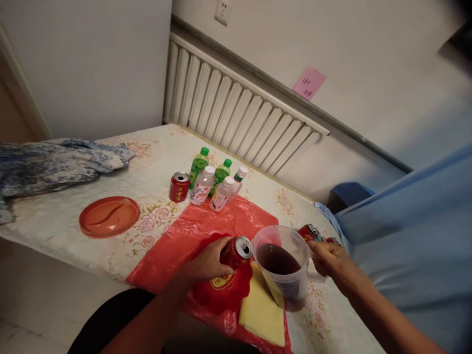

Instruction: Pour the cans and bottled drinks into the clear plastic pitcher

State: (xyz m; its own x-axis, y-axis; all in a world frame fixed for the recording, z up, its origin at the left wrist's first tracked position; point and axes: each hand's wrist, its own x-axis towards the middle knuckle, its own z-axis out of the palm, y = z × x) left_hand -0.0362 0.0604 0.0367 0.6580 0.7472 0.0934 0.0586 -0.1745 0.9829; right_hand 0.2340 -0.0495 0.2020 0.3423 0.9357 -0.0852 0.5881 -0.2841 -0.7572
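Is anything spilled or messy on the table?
I see no spill: the dark drink sits inside the jug. The patterned cloth at the left is bunched up, and the red plastic sheet is wrinkled, so those look a bit messy.

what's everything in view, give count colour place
held can: 1, red, centre
pitcher of dark liquid: 1, clear, right of centre
scalloped dish: 1, red, below held can
folded cloth: 1, yellow, beside pitcher
plastic sheet: 1, red, on tablecloth
tablecloth: 1, pale floral, centre
green-capped bottles: 2, green, back of tablecloth
white-capped bottles: 3, whitish, beside them
standing can: 1, red, left of bottles
other cans: at least 2, red, right
round dish: 1, orange, left
patterned cloth: 1, bluish, far left
radiator: 1, white, behind
socket: 1, white, top
note: 1, pink, above radiator
curtain: 1, blue, right
unclear object: 1, dark blue, beside curtain
unclear shape: 1, black, lower left
left hand: 1, bare, around held can
right hand: 1, bare, at pitcher
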